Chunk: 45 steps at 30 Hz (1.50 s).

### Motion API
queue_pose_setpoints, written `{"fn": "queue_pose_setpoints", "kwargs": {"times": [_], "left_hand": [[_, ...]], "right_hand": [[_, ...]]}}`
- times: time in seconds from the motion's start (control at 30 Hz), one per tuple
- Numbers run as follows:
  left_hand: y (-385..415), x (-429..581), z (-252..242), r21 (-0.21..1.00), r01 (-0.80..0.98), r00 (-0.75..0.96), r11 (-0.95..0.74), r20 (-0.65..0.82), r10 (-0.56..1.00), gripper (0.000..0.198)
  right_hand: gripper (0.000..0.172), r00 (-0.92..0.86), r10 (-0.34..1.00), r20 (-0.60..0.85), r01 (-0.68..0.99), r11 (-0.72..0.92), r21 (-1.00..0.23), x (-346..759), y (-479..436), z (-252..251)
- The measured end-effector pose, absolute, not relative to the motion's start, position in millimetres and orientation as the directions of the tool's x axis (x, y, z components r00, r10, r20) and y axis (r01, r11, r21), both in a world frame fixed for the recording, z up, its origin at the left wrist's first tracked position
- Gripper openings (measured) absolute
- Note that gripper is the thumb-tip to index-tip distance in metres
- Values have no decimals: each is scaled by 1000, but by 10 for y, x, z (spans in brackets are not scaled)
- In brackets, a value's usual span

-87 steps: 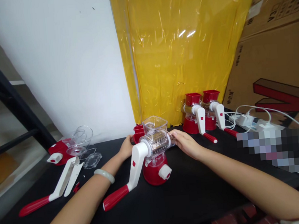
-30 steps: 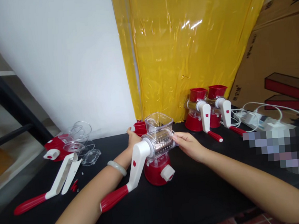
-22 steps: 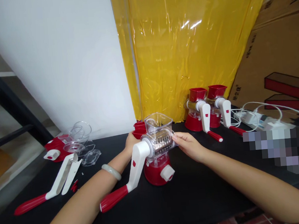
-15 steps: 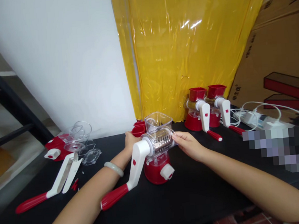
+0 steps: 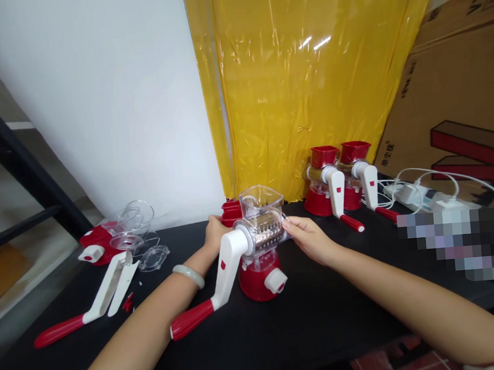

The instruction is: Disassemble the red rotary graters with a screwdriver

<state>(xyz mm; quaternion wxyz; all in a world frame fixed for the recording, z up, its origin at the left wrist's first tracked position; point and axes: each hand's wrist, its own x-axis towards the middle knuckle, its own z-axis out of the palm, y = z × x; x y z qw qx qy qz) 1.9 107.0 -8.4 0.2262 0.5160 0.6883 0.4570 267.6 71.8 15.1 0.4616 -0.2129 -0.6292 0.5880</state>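
Note:
A rotary grater (image 5: 258, 247) with a red base, a clear hopper and a white crank with a red grip stands on the black table (image 5: 309, 322). My left hand (image 5: 214, 233) reaches behind its left side and touches a red cup-shaped part (image 5: 231, 211) there; its fingers are mostly hidden. My right hand (image 5: 306, 238) holds the right end of the clear drum housing with its fingertips curled on it.
Two assembled graters (image 5: 341, 180) stand at the back by the yellow plastic sheet (image 5: 306, 72). Loose parts lie at the left: a red base (image 5: 95, 242), clear pieces (image 5: 133, 228) and a spare crank (image 5: 92, 308). White cables and a power strip (image 5: 419, 194) lie at the right, near cardboard boxes (image 5: 458, 100).
Both hands have stayed on the grater. The left hand has shifted slightly back and forth at the red part behind it. The view has drifted a little.

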Motion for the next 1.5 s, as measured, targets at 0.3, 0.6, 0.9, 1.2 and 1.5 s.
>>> {"fn": "queue_pose_setpoints", "kwargs": {"times": [0.3, 0.6, 0.9, 1.2, 1.5], "left_hand": [[1033, 55, -53, 788, 603, -400, 123, 165, 901, 57], [768, -353, 445, 720, 683, -392, 124, 219, 893, 61], [-356, 256, 1096, 598, 739, 118, -311, 339, 933, 40], [-299, 528, 690, 469, 768, 111, -437, 573, 812, 26], [-211, 447, 701, 516, 670, 203, -534, 565, 800, 26]], "right_hand": [[37, -470, 814, 340, -277, 230, -933, 2680, 709, 141], [30, -539, 783, 311, -301, 165, -939, 2790, 568, 208], [34, -582, 745, 324, -366, 115, -923, 2811, 159, 241], [35, -574, 744, 341, -309, 189, -932, 2822, 381, 241], [44, -771, 552, 316, -231, 220, -948, 2760, 347, 373]]}}
